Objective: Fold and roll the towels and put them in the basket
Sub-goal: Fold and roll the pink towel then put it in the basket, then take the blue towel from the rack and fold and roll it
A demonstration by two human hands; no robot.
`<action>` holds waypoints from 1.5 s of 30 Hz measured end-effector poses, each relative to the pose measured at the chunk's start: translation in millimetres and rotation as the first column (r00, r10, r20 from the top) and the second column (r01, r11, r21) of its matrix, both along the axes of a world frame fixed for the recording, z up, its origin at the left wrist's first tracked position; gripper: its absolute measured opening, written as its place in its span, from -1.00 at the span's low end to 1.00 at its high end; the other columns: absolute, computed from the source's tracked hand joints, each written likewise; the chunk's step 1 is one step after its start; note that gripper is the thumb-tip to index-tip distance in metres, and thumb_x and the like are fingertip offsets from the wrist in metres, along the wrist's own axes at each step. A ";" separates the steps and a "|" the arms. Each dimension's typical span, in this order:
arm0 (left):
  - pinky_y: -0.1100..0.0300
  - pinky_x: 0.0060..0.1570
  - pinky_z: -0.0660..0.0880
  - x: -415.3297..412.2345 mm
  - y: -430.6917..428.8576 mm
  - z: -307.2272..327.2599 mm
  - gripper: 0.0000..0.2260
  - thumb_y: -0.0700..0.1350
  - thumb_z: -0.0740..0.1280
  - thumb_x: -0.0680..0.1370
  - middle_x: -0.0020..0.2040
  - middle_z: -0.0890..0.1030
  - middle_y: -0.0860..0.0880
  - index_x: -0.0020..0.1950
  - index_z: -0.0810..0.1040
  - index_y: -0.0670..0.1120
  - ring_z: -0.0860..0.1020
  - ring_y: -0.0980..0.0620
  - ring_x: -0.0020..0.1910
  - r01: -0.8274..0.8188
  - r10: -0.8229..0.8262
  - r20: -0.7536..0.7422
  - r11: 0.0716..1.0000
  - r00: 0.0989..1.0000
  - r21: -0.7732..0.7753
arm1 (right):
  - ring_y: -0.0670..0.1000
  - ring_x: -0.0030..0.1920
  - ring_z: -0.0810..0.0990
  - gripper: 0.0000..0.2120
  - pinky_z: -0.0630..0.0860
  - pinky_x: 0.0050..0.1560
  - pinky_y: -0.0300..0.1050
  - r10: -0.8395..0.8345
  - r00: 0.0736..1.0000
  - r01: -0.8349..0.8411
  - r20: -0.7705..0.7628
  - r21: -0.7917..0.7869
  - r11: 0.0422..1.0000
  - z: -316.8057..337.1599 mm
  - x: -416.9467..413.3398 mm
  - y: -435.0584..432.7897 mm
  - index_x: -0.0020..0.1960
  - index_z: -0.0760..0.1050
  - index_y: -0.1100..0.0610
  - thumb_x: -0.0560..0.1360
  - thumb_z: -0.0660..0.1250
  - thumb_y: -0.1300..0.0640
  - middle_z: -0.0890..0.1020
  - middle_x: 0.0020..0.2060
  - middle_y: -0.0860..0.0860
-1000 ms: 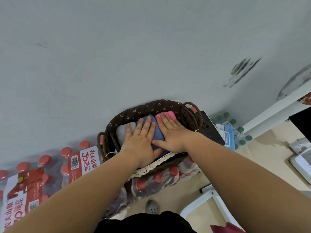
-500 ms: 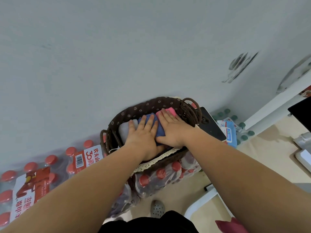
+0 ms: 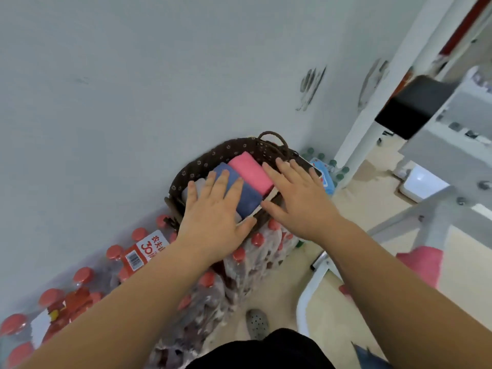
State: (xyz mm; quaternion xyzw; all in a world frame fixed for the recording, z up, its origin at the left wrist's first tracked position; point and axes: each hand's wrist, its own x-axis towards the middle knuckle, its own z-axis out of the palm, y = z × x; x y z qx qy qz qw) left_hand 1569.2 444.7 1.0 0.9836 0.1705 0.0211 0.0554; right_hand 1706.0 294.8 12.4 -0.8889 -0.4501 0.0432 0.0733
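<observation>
A dark brown woven basket (image 3: 213, 158) with a dotted fabric rim stands against the wall on packs of bottled water. Inside lie three rolled towels side by side: a pink one (image 3: 250, 171), a blue one (image 3: 246, 194) and a pale grey one (image 3: 198, 186) mostly under my fingers. My left hand (image 3: 215, 217) is flat with fingers spread over the grey and blue rolls. My right hand (image 3: 298, 198) is also flat, hovering over the basket's right rim, holding nothing. Another pink towel (image 3: 423, 265) lies at the right.
Shrink-wrapped packs of red-capped water bottles (image 3: 138, 251) line the wall under and left of the basket. A blue tissue pack (image 3: 323, 173) sits behind my right hand. White table legs (image 3: 372, 121) and a grey frame (image 3: 439, 198) stand at the right. A grey shoe (image 3: 257, 323) is below.
Both hands have lifted and drawn back from pressing on the rolls; the right hand moved right, uncovering the pink and blue towels. The view swung right.
</observation>
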 end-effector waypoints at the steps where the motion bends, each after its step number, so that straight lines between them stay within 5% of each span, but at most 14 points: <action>1: -0.25 0.51 -0.10 -7.6 -2.7 -0.9 -0.26 0.38 0.02 0.55 0.63 -0.04 -0.10 0.62 -0.01 0.03 -0.09 -0.14 0.60 0.037 -0.036 0.012 0.999 0.999 -0.013 | 0.10 0.61 -0.09 -0.28 -0.10 0.56 0.25 -0.049 0.999 0.049 0.004 -0.001 0.999 -1.1 -13.8 -13.9 0.62 -0.10 -0.15 0.58 0.10 -0.31 -0.03 0.62 -0.03; 8: -0.29 0.44 0.16 -35.0 -65.3 -21.1 -0.33 0.31 0.17 0.48 0.51 0.32 -0.18 0.48 0.35 -0.05 0.23 -0.23 0.51 0.341 -0.328 0.119 0.933 0.937 -0.111 | 0.14 0.61 -0.15 -0.26 -0.12 0.55 0.28 -0.366 0.930 0.356 -0.019 -0.188 0.915 -26.9 -101.6 -129.7 0.60 -0.17 -0.22 0.56 0.11 -0.35 -0.09 0.62 -0.02; 13: -0.05 0.51 0.00 -35.4 -139.0 -39.8 -0.33 0.31 0.21 0.53 0.57 0.18 -0.07 0.55 0.16 0.06 0.07 -0.11 0.56 0.533 -0.543 0.026 0.813 0.840 -0.236 | 0.17 0.60 -0.12 -0.24 -0.11 0.54 0.33 -0.580 0.815 0.549 -0.010 -0.306 0.777 -53.4 -149.2 -215.5 0.60 -0.14 -0.20 0.54 0.16 -0.34 -0.09 0.62 0.02; 21: -0.10 0.41 0.26 -22.5 -238.6 -89.2 -0.30 0.38 0.10 0.47 0.51 0.26 -0.03 0.53 0.12 0.08 0.26 -0.10 0.46 0.659 -0.717 -0.163 0.691 0.678 -0.298 | 0.19 0.59 -0.08 -0.17 -0.10 0.54 0.30 -0.754 0.656 0.681 -0.050 -0.391 0.619 -100.2 -191.7 -313.5 0.62 -0.15 -0.07 0.53 0.15 -0.36 -0.10 0.62 0.07; 25: 0.02 0.35 0.32 -14.0 -283.4 -99.3 -0.40 0.23 0.26 0.55 0.45 0.34 -0.02 0.50 0.27 -0.02 0.33 -0.08 0.42 0.641 -0.735 -0.177 0.664 0.655 -0.384 | 0.16 0.60 -0.07 -0.16 -0.04 0.53 0.24 -0.764 0.637 0.689 -0.105 -0.367 0.625 -118.4 -202.9 -343.3 0.62 -0.21 0.00 0.56 0.17 -0.29 -0.11 0.61 0.06; 34: 0.20 0.14 0.45 -27.9 -339.4 -132.6 -0.69 -0.06 0.43 0.50 0.13 0.61 0.04 0.24 0.54 -0.01 0.54 0.05 0.09 0.434 -0.562 0.029 0.604 0.827 -0.668 | 0.20 0.51 0.26 -0.13 0.33 0.40 0.17 -0.730 0.679 0.698 -0.083 -0.235 0.676 -150.4 -220.8 -371.9 0.62 -0.15 0.01 0.50 0.24 -0.21 0.13 0.59 0.15; 39: 0.26 -0.22 0.37 -31.4 -356.8 -138.6 -0.89 -0.17 0.40 0.48 -0.20 0.55 0.07 -0.16 0.51 0.01 0.50 0.09 -0.20 0.377 -0.464 0.064 0.622 0.883 -0.686 | 0.21 0.53 0.20 -0.17 0.25 0.45 0.18 -0.726 0.683 0.696 -0.084 -0.227 0.681 -154.4 -221.8 -371.7 0.62 -0.21 -0.02 0.54 0.17 -0.19 0.08 0.60 0.15; 42: 0.32 -0.25 0.29 -33.7 -361.1 -140.3 -0.85 -0.20 0.41 0.47 -0.21 0.53 0.04 -0.23 0.50 -0.01 0.47 0.13 -0.23 0.337 -0.411 0.060 0.646 0.910 -0.685 | 0.23 0.53 0.21 -0.20 0.24 0.45 0.23 -0.727 0.683 0.702 -0.071 -0.211 0.680 -154.8 -224.8 -371.6 0.62 -0.14 -0.01 0.54 0.17 -0.19 0.12 0.59 0.17; 45: 0.41 -0.25 0.31 -40.0 -361.3 -137.9 -0.85 -0.21 0.40 0.49 -0.19 0.51 0.04 -0.23 0.50 -0.02 0.46 0.17 -0.22 0.334 -0.398 0.074 0.640 0.914 -0.692 | 0.21 0.58 0.05 -0.34 0.02 0.51 0.28 -0.729 0.678 0.712 -0.097 -0.162 0.684 -151.5 -225.6 -368.4 0.62 -0.12 -0.02 0.59 -0.03 -0.17 0.06 0.61 0.13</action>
